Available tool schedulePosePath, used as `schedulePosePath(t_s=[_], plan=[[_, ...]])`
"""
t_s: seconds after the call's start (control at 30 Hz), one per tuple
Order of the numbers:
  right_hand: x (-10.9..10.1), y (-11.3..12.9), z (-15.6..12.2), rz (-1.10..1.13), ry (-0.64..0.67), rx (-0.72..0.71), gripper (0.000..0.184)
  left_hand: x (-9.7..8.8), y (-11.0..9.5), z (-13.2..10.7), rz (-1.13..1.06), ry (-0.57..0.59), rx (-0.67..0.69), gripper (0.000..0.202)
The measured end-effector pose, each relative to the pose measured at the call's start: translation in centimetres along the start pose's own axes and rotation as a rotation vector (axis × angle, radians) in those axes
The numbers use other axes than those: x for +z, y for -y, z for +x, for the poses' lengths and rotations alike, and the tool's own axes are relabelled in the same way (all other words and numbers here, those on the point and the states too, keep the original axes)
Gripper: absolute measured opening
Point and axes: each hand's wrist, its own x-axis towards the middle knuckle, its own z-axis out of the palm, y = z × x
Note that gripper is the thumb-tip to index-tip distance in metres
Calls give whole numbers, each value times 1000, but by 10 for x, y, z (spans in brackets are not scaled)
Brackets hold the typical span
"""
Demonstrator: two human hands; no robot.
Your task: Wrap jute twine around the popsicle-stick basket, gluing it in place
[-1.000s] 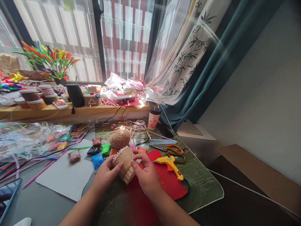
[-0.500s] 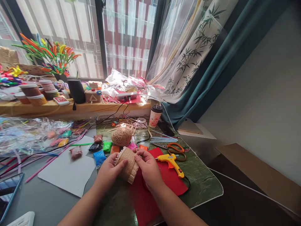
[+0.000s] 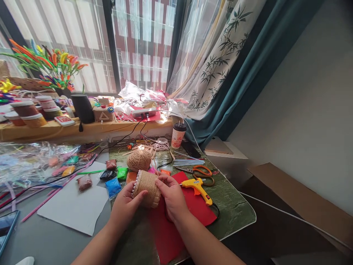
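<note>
Between my hands is a small round container wrapped in twine (image 3: 148, 187), tilted on its side, with white beads along its left rim and pale wooden ends showing at the right. My left hand (image 3: 127, 201) grips its left side, thumb across the twine. My right hand (image 3: 171, 195) pinches at the right side, where a strand of twine meets the container; its fingertips are partly hidden. Just behind lies a ball of twine (image 3: 139, 160). A yellow glue gun (image 3: 199, 188) rests on red felt (image 3: 171, 235) to the right of my right hand.
Orange-handled scissors (image 3: 204, 172) and several glue sticks (image 3: 189, 162) lie beyond the glue gun. A paper cup (image 3: 178, 136) stands near the back. Packets of coloured clay, such as a blue packet (image 3: 113, 187), and a white sheet (image 3: 74, 206) are on the left. Black cables cross the table.
The container has turned in my hands, so more of its twine-wrapped side faces me. Both hands keep their hold. The whole view has shifted slightly.
</note>
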Motion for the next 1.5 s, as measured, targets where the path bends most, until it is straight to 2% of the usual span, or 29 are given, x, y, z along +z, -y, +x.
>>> schedulePosePath(t_s=[0.13, 0.27, 0.43, 0.57, 0.73, 1.0, 1.13, 1.3, 1.43, 1.5], plan=[[2, -1, 3, 79, 9, 13, 23, 1, 2, 0, -16, -16, 5, 44], [0, 2, 6, -15, 8, 4, 26, -1, 2, 7, -46, 12, -77, 48], [0, 4, -4, -244, 66, -164, 21, -6, -6, 10, -86, 15, -198, 62], [1, 2, -11, -349, 98, -246, 13, -6, -12, 8, -122, 10, -237, 60], [2, 5, -1, -225, 98, -152, 17, -5, -13, 7, -92, 34, -196, 60], [8, 19, 11, 47, 43, 62, 25, -2, -8, -1, 52, 81, -7, 44], [6, 15, 11, 73, 20, 77, 26, -1, -5, -2, 98, 132, 34, 40], [6, 9, 6, 1, -31, 48, 27, -3, -3, -1, -4, 212, -59, 51], [9, 8, 2, -93, -3, 49, 27, 0, -4, -1, -161, 132, -219, 58], [10, 10, 2, -128, 15, 43, 27, 0, -4, -1, -176, 135, -240, 58]])
